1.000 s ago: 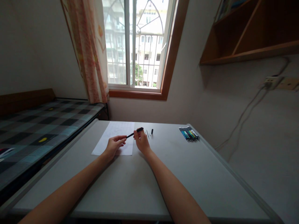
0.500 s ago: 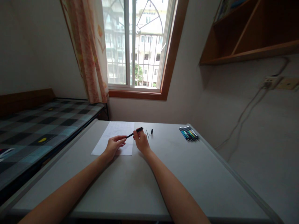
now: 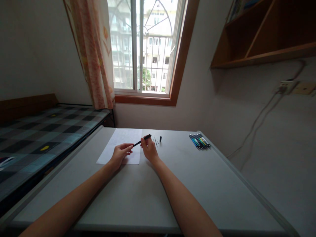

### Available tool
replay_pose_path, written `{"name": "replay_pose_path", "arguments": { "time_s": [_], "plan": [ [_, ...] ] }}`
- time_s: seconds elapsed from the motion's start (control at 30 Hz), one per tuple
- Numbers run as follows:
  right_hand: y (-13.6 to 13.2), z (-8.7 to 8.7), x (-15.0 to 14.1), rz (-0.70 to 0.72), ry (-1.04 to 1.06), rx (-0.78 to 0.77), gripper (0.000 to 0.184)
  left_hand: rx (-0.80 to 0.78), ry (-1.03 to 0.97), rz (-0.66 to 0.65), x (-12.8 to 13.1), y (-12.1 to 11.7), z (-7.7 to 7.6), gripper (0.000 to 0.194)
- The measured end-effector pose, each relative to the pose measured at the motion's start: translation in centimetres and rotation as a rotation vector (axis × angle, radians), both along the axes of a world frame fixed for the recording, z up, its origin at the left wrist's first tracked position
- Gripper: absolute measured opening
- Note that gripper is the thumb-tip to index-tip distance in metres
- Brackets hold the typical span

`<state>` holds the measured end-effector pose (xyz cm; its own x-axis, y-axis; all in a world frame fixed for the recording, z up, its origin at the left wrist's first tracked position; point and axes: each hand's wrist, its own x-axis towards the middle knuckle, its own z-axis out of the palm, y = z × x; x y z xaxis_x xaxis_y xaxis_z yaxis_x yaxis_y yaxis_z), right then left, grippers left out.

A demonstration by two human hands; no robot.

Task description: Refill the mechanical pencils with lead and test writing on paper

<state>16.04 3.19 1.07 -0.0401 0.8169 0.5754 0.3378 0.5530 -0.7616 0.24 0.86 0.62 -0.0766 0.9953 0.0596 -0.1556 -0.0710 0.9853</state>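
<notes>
Between my two hands a black pen [image 3: 137, 144] is held at a slant, its thicker, clipped end up to the right. My left hand [image 3: 120, 154] pinches the lower left end. Closed round the upper part near the clip is my right hand [image 3: 149, 149]. Under and behind the left hand lies a white sheet of paper [image 3: 111, 146] with faint lines of writing. Just right of my right hand, a thin refill [image 3: 156, 142] and a short black pen cap [image 3: 160, 139] rest on the white table [image 3: 172, 187].
A row of several pens [image 3: 199, 141] lies at the table's far right. Left of the table stands a bed [image 3: 49, 131] with a checked cover. Beyond the far edge are a curtain [image 3: 93, 59] and a window [image 3: 153, 49]. A wooden shelf [image 3: 261, 54] hangs upper right.
</notes>
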Motion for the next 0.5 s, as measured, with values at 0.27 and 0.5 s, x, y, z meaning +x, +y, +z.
{"name": "replay_pose_path", "arguments": {
  "time_s": [0.27,0.5],
  "plan": [
    [0.02,0.01,0.00,0.005,-0.019,-0.002,0.028,-0.006,0.015,0.001,-0.04,0.18,-0.23,0.036],
    [0.02,0.04,0.03,-0.002,-0.026,-0.014,0.029,-0.003,0.033,0.007,0.04,0.06,0.02,0.037]
  ]
}}
